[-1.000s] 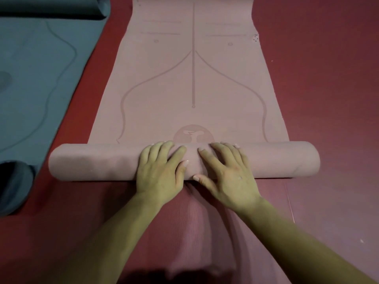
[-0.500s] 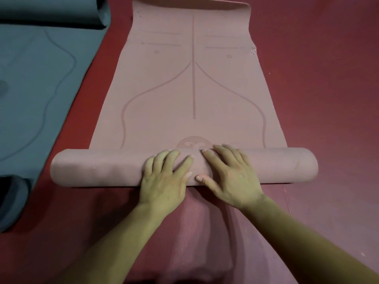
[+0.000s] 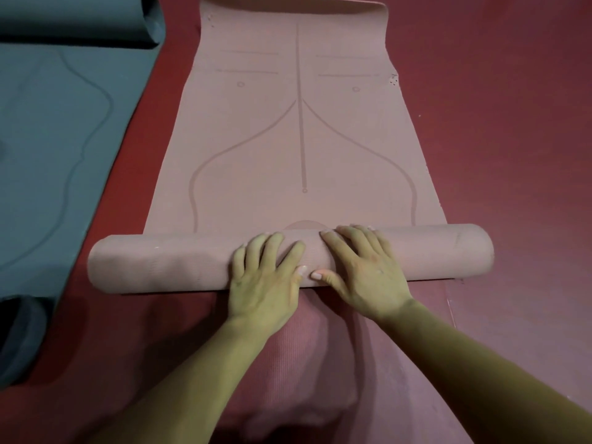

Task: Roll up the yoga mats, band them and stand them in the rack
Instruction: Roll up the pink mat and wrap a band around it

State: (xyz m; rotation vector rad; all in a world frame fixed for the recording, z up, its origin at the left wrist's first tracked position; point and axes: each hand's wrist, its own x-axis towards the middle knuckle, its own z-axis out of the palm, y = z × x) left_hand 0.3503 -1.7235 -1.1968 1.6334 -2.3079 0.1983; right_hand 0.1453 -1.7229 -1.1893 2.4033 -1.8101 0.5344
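A pink yoga mat [image 3: 298, 149] with printed alignment lines lies on the red floor, stretching away from me. Its near end is wound into a thick roll [image 3: 160, 261] lying crosswise. My left hand [image 3: 266, 280] presses flat on the middle of the roll with fingers spread. Beside it, thumbs almost touching, my right hand [image 3: 362, 270] presses on the roll the same way. The mat's far end [image 3: 294, 3] curls up slightly at the top of the view.
A teal yoga mat [image 3: 48, 139] lies flat on the left, with a rolled end [image 3: 80, 24] at the top left and another curled end [image 3: 19, 331] at the lower left. Red floor [image 3: 512, 139] spreads to the right.
Both hands have pushed the roll forward along the mat. The round logo is almost covered, and the mat's far end has come into view.
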